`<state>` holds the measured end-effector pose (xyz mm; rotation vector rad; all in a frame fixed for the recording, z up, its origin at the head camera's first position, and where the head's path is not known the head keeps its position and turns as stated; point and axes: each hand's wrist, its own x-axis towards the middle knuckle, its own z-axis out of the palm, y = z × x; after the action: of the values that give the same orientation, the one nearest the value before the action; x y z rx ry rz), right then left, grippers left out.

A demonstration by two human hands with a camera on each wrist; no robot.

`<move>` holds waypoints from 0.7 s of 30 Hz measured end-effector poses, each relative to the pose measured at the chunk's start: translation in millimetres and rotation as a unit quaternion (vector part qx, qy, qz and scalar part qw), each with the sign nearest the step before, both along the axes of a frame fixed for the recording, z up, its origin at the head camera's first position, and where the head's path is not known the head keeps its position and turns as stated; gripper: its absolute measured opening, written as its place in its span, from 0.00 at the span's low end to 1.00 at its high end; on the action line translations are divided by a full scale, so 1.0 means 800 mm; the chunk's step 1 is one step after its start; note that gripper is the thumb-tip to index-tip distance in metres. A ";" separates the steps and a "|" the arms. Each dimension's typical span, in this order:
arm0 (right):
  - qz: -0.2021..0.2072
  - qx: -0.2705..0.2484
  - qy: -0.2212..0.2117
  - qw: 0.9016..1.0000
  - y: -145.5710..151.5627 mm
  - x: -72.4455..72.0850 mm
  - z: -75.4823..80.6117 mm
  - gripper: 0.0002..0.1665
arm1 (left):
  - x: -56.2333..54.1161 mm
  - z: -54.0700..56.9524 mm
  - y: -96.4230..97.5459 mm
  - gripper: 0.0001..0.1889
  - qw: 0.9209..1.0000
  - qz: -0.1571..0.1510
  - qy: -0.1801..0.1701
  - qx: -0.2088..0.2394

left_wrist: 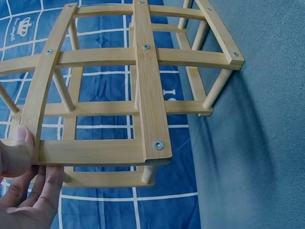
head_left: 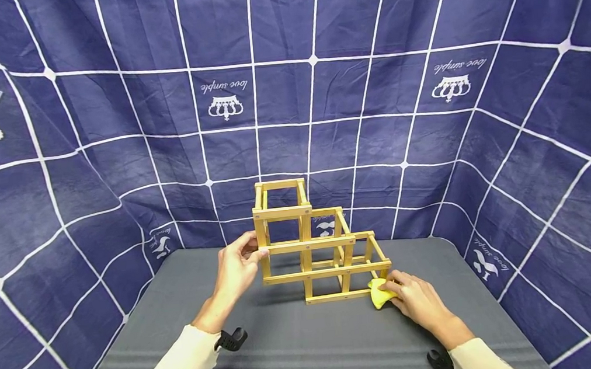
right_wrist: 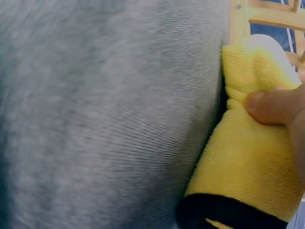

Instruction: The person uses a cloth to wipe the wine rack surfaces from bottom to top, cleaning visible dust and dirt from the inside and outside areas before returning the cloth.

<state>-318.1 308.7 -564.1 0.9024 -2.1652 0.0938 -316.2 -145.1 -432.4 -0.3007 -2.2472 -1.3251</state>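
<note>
A stepped rack of pale wooden slats and dowels [head_left: 327, 243] stands on the grey surface, tallest at its left end. My left hand [head_left: 236, 270] holds the rack's left side, thumb on the front and fingers behind. In the left wrist view, that thumb [left_wrist: 24, 138] lies on a corner where slats [left_wrist: 90, 151] cross. At the lower right end of the rack, my right hand [head_left: 418, 297] grips a yellow cloth [head_left: 380, 293] against the wood. The right wrist view shows the fluffy cloth [right_wrist: 243, 157] bunched and folded, with a black edge, under the thumb; the other fingers are mostly hidden.
A grey cloth-covered table [head_left: 289, 349] lies beneath the rack. Behind it and on both sides hangs a blue sheet [head_left: 350, 86] with white grid lines. Black wrist straps [head_left: 231, 339] sit at both cuffs.
</note>
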 end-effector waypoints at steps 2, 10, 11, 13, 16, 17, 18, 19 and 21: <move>-0.002 -0.005 0.005 1.000 0.001 0.000 0.000 0.33 | 0.000 0.001 0.000 0.18 1.000 -0.002 -0.001 0.001; 0.032 -0.072 0.043 0.996 0.006 0.006 0.008 0.18 | 0.003 0.002 0.002 0.18 1.000 -0.008 -0.002 0.002; 0.047 -0.075 0.047 0.995 0.005 0.008 0.009 0.13 | 0.003 0.002 0.002 0.18 1.000 -0.007 -0.001 0.001; 0.075 -0.085 0.066 0.991 0.003 0.012 0.010 0.10 | 0.003 0.001 0.002 0.18 1.000 -0.008 0.001 -0.002; 0.093 -0.126 0.111 0.981 -0.007 0.018 0.012 0.19 | 0.002 0.001 -0.001 0.16 1.000 -0.015 0.007 -0.017; 0.090 -0.149 0.127 0.977 -0.012 0.019 0.013 0.20 | 0.001 0.001 -0.002 0.16 1.000 -0.021 0.008 -0.022; 0.081 -0.172 0.137 0.972 -0.016 0.021 0.014 0.19 | 0.000 0.001 -0.004 0.15 0.999 -0.026 0.009 -0.028; 0.069 -0.195 0.141 0.968 -0.021 0.022 0.015 0.17 | -0.001 0.001 -0.007 0.15 0.999 -0.031 0.008 -0.035; 0.034 -0.232 0.126 0.964 -0.031 0.025 0.017 0.14 | -0.002 0.002 -0.011 0.16 0.998 -0.038 0.003 -0.043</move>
<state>-298.1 283.6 -550.3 0.6728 -1.7681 0.4753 -317.6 -153.8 -430.8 -0.4246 -2.3126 -1.2647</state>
